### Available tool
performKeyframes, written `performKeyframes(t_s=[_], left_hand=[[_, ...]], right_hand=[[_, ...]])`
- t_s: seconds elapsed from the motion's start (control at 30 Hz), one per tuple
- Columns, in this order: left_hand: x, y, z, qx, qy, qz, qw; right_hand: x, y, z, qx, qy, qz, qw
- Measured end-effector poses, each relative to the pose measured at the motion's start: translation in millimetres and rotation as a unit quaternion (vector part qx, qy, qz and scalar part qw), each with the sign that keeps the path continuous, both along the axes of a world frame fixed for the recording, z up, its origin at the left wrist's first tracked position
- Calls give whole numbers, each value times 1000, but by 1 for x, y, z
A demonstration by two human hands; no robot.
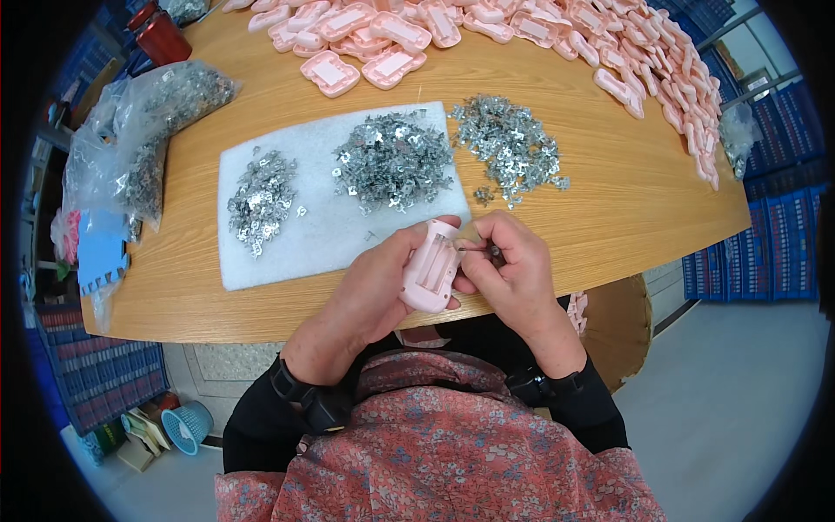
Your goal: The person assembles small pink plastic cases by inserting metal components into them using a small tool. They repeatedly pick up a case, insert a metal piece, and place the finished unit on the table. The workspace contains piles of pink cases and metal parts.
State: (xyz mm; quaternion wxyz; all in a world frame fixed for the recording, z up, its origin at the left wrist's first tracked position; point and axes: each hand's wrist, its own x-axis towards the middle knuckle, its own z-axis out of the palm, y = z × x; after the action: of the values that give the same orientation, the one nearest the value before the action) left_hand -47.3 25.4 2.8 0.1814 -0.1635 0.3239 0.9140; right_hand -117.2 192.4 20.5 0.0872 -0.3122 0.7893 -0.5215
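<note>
My left hand (372,283) is closed round a pale pink plastic housing (420,294), its battery compartment facing up, above the near edge of the table. My right hand (515,268) pinches a thin metal tool (470,250), whose tip reaches the housing's right side. Its exact kind is hard to make out, as the fingers cover most of it. Beyond my hands lies a white foam sheet (306,239), bearing a small heap of metal clips (263,202) on its left and a larger heap of metal clips (393,161) on its right.
Another pile of metal pieces (511,143) sits on the wood to the right of the sheet. Many pink housings (557,30) are heaped along the far and right edges. Clear bags of metal parts (143,130) and a red canister (161,36) stand at the left.
</note>
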Motion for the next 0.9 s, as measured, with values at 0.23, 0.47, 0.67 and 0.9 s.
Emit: performKeyframes(t_s=[0.23, 0.47, 0.67, 0.9], left_hand=[[0, -1, -1, 6, 0, 1, 1000], [-1, -1, -1, -4, 1, -6, 1000], [-2, 0, 2, -11, 1, -7, 1000], [0, 4, -1, -28, 5, 2, 1000]], right_hand=[[-4, 4, -6, 14, 31, -3, 999], [-6, 7, -11, -3, -39, -6, 999], [-5, 7, -10, -7, -48, -1, 999], [0, 2, 11, 92, 18, -4, 996]])
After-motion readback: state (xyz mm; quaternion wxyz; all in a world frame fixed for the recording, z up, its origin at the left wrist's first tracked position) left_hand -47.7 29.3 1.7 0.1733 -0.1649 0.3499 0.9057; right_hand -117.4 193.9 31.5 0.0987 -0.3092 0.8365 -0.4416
